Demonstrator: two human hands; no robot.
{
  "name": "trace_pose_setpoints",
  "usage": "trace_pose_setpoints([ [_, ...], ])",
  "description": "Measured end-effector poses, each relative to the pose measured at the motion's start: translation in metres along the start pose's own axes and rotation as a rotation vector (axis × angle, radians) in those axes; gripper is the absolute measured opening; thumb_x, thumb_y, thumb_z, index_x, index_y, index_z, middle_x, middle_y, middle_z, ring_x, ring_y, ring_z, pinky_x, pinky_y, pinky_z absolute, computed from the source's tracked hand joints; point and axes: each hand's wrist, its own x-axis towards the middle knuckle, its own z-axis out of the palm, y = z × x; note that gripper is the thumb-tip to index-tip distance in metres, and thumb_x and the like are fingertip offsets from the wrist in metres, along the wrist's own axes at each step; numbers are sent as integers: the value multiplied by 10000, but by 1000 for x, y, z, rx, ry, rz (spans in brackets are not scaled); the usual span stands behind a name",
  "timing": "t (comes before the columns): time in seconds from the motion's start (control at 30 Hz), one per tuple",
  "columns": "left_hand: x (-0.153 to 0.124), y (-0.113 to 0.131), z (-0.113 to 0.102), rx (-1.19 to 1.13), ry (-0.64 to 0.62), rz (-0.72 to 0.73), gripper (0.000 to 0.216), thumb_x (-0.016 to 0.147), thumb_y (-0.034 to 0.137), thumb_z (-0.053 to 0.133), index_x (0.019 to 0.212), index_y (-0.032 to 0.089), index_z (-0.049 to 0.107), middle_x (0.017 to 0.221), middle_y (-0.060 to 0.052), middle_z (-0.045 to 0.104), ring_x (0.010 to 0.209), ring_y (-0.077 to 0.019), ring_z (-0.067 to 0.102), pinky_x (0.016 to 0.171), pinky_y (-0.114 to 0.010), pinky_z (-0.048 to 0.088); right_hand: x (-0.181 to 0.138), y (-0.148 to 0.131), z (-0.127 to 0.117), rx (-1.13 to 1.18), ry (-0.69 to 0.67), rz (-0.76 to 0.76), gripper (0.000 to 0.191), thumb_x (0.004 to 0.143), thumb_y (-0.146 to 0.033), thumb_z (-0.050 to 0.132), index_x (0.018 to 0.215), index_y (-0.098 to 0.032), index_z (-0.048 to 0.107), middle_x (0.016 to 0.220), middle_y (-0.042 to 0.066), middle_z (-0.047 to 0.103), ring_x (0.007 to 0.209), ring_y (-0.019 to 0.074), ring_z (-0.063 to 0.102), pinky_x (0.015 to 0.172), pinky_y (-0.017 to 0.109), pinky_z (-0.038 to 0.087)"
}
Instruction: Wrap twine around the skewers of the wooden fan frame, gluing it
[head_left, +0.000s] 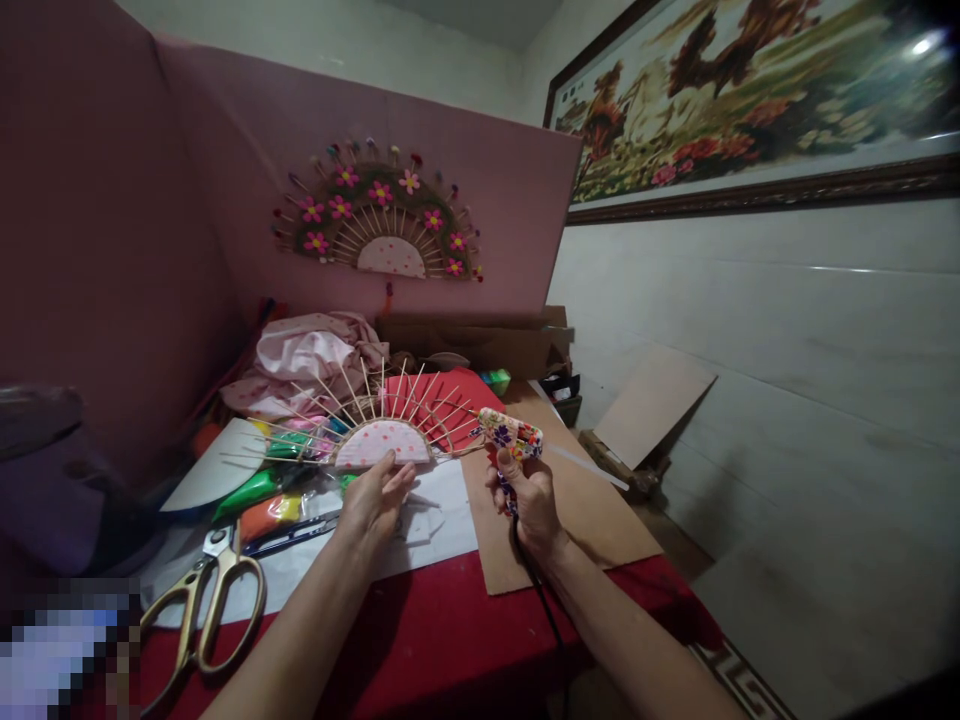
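Note:
My left hand (375, 497) holds up a half-round fan frame (379, 425): a pink dotted half-disc with many thin wooden sticks fanning out from it. My right hand (529, 495) grips a floral-patterned glue gun (512, 433), whose nozzle points left at the frame's right edge. A black cord runs from the gun down along my right forearm. Both hands hover above a red table (450, 630).
Gold-handled scissors (206, 600) lie at the table's front left, by white paper (442, 510) and coloured clay packets (259, 490). A brown board (585, 500) lies at right. Pink cloth (307, 360) and cardboard boxes sit behind. A finished flowered fan (379, 215) hangs on the pink wall.

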Motion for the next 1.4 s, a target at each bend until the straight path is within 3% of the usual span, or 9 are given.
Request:
trace_pose_setpoints([
  [0.2, 7, 3, -1, -88, -69, -8, 97, 755, 85, 600, 701, 138, 539, 583, -3, 556, 453, -95, 543, 329, -159, 415, -1, 1, 1, 32, -46, 87, 254, 647, -299, 704, 819, -142, 603, 586, -29, 577, 375, 48, 435, 330, 155, 328],
  [0.33, 10, 4, 3, -113, -124, -4, 125, 756, 99, 598, 648, 131, 545, 488, 19, 520, 367, -77, 470, 305, -167, 373, 0, 0, 1, 110, -145, 137, 189, 699, -269, 658, 821, -139, 596, 605, -18, 580, 374, 44, 438, 325, 148, 317],
  [0.43, 7, 7, 6, -142, -143, 23, 102, 755, 79, 579, 670, 135, 568, 534, -1, 582, 461, -107, 561, 396, -192, 459, -1, -3, 3, 149, -200, 182, 205, 726, -299, 636, 858, -149, 590, 644, -2, 606, 387, 48, 450, 313, 145, 308],
  [0.6, -13, 16, 7, -212, -285, 126, 94, 702, 42, 591, 701, 135, 604, 677, -23, 664, 745, -171, 641, 761, -386, 532, -4, -17, 2, 3, -276, 53, 236, 773, -366, 591, 743, -132, 610, 558, 5, 584, 385, 62, 460, 330, 160, 327],
  [0.67, -22, 20, 7, -218, -388, 192, 81, 688, 62, 607, 703, 141, 609, 704, -19, 675, 765, -185, 639, 762, -412, 529, -5, -27, 0, -27, -305, 10, 292, 813, -388, 534, 708, -129, 617, 510, 2, 553, 396, 70, 465, 360, 170, 351],
  [0.77, -32, 27, 8, -207, -437, 251, 107, 684, 67, 587, 737, 152, 624, 722, -4, 682, 717, -159, 634, 675, -326, 545, -6, -46, 0, -35, -326, -21, 270, 822, -375, 528, 733, -136, 618, 574, 13, 574, 446, 82, 505, 388, 178, 376],
  [0.93, -41, 35, 11, -274, -397, 318, 180, 676, 62, 546, 781, 172, 641, 722, 11, 680, 693, -120, 624, 649, -225, 531, -11, -69, 11, 2, -311, -10, 240, 779, -354, 595, 938, -175, 580, 689, 14, 622, 401, 73, 493, 354, 184, 359],
  [1.23, -56, 35, 14, -230, -352, 345, 171, 689, 144, 609, 856, 142, 644, 805, -20, 679, 728, -152, 622, 699, -290, 552, -37, -64, 13, -248, -223, -23, 245, 822, -388, 554, 796, -151, 611, 557, 6, 559, 501, 116, 533, 500, 238, 434],
  [1.4, -64, 34, 16, -156, -256, 366, 237, 622, 166, 690, 847, 131, 626, 752, -31, 673, 619, -161, 626, 542, -256, 551, -51, -61, 8, -350, -211, 112, 308, 817, -436, 547, 743, -145, 618, 562, 22, 576, 473, 101, 513, 466, 213, 403],
])
